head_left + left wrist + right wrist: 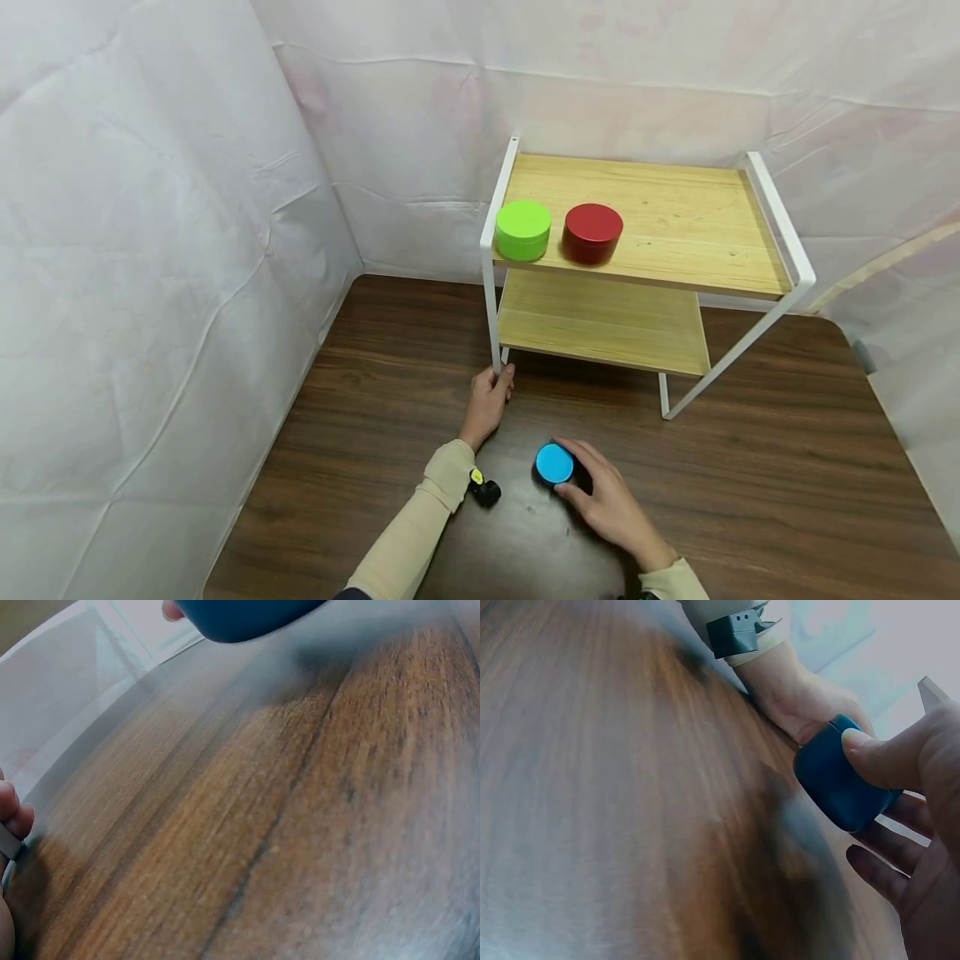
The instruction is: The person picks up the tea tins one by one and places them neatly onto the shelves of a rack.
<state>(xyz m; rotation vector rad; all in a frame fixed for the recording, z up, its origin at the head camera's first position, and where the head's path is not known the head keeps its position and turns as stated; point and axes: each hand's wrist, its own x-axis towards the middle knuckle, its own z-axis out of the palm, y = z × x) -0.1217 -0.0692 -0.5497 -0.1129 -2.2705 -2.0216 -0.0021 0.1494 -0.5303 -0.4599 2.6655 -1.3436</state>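
Note:
A round blue tin [554, 463] is held by my right hand [600, 498], thumb on one side and fingers on the other. The right wrist view shows the blue tin [844, 776] tilted and lifted off the table, with the thumb pressed against it. My left hand [486, 404] grips the bottom of the front left leg of a white-framed shelf [652, 200]. In the left wrist view, fingers [16, 814] of that hand curl round the leg at the left edge. On the upper board stand a green round tin [523, 230] and, to its right, a dark red one [592, 234].
The shelf has a lower wooden board [600, 321] and slanted white legs, the front right one [738, 358] reaching the table. The dark wood table [360, 417] meets pale cloth walls [172, 250] at the left and back. A black wrist camera [486, 492] sits on the left sleeve.

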